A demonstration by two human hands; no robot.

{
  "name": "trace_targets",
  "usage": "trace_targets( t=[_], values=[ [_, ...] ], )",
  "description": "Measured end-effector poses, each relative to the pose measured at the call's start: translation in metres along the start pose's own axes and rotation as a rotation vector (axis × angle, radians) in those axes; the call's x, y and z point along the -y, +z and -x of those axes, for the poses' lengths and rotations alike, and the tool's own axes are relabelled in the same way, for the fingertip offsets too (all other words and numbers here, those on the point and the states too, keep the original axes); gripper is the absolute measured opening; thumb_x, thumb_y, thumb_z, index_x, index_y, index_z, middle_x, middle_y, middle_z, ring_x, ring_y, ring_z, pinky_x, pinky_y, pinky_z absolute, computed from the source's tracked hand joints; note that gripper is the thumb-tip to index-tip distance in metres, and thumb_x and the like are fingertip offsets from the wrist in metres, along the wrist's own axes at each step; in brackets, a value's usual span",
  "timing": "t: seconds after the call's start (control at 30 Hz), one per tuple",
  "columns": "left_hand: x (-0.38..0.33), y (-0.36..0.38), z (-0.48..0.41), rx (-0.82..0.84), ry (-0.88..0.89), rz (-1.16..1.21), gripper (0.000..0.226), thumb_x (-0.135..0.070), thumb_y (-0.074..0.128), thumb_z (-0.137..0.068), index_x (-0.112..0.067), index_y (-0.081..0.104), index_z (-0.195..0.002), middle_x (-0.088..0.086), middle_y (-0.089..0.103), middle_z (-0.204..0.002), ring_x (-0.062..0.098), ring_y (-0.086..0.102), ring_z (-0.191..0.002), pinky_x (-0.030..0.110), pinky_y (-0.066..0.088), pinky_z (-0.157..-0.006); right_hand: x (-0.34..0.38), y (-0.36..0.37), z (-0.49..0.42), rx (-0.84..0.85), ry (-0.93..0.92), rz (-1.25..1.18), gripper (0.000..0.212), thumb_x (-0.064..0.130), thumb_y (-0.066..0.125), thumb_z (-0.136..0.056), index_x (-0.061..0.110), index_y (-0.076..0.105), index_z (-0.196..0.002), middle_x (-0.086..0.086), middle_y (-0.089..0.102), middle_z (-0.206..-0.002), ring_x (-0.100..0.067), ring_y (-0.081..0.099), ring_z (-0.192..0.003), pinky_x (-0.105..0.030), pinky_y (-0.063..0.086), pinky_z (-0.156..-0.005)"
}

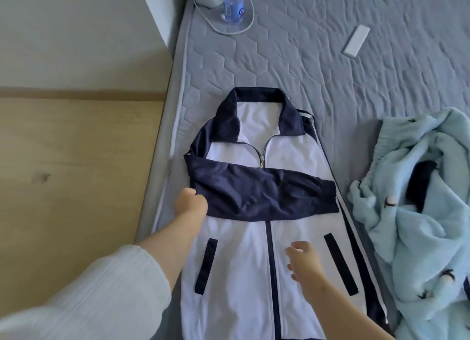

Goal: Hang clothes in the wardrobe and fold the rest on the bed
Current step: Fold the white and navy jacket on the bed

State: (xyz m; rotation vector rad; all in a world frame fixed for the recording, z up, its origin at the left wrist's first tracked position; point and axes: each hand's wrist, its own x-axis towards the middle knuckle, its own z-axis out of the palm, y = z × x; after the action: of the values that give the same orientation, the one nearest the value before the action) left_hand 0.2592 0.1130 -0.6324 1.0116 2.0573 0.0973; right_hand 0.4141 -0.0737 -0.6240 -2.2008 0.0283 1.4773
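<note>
One navy sleeve crossed over your track jacket for folding: left hand pinches its edge; right hand hovers relaxed, empty.

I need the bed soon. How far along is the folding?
Done: the track jacket lies flat, a navy sleeve folded across its chest. In hand: the left hand pinches that sleeve's edge; the right hand hovers over the front. Left: folding the jacket's body, plus the light blue fleece garment heaped beside it.
</note>
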Motion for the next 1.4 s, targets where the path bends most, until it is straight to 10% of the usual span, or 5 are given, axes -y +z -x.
trace_targets(
  t=[0.7, 0.83, 1.13, 1.27, 1.4],
  values=[
    [-0.018, -0.069, -0.141, -0.355, 0.358, 0.113, 0.033, -0.03, 0.051, -0.093, -0.006, 0.046, -0.114, 0.017, 0.06, -0.111, 0.037, 0.056, -0.103, 0.037, 0.041, -0.083, 0.03, 0.125, -0.057, -0.018, -0.104, 0.023, 0.027, 0.011, 0.046, -0.088, 0.024, 0.045, -0.111, 0.004, 0.055, -0.083, -0.018, 0.057, -0.068, -0.026, 0.041, -0.054],
    [-0.016, -0.074, -0.153, -0.071, 0.216, 0.33, 0.057, -0.053, 0.046, -0.09, -0.012, 0.04, -0.129, 0.004, 0.052, -0.123, 0.026, 0.051, -0.115, 0.032, 0.039, -0.094, 0.037, 0.136, -0.056, 0.017, -0.129, 0.024, 0.026, 0.012, 0.045, -0.089, 0.026, 0.042, -0.11, 0.005, 0.054, -0.084, -0.014, 0.057, -0.069, -0.023, 0.039, -0.053],
    [0.049, -0.048, -0.124, 0.044, 0.055, 0.315, 0.035, -0.035, 0.062, -0.084, -0.015, 0.046, -0.109, 0.001, 0.057, -0.114, 0.022, 0.054, -0.094, 0.033, 0.044, -0.083, 0.09, 0.115, -0.09, -0.317, 0.053, -0.585, 0.05, 0.037, 0.059, -0.087, 0.009, 0.043, -0.126, -0.011, 0.055, -0.122, -0.03, 0.057, -0.108, -0.042, 0.045, -0.097],
    [0.04, -0.04, -0.105, -0.193, 0.134, 0.158, 0.046, -0.031, 0.063, -0.078, -0.014, 0.048, -0.118, 0.006, 0.058, -0.112, 0.03, 0.057, -0.097, 0.041, 0.048, -0.084, 0.105, 0.089, -0.106, -0.276, 0.013, -0.601, 0.01, 0.009, 0.058, -0.088, 0.013, 0.054, -0.095, -0.002, 0.052, -0.078, -0.015, 0.052, -0.063, -0.016, 0.047, -0.047],
    [0.036, -0.028, -0.082, -0.25, 0.391, 0.0, 0.062, -0.027, 0.066, -0.078, -0.018, 0.041, -0.135, 0.01, 0.048, -0.129, 0.031, 0.048, -0.117, 0.045, 0.042, -0.096, 0.108, 0.053, -0.114, -0.453, -0.162, -0.602, 0.039, 0.008, 0.052, -0.089, 0.015, 0.048, -0.127, -0.004, 0.059, -0.107, -0.022, 0.057, -0.092, -0.034, 0.048, -0.087]
  ],
)
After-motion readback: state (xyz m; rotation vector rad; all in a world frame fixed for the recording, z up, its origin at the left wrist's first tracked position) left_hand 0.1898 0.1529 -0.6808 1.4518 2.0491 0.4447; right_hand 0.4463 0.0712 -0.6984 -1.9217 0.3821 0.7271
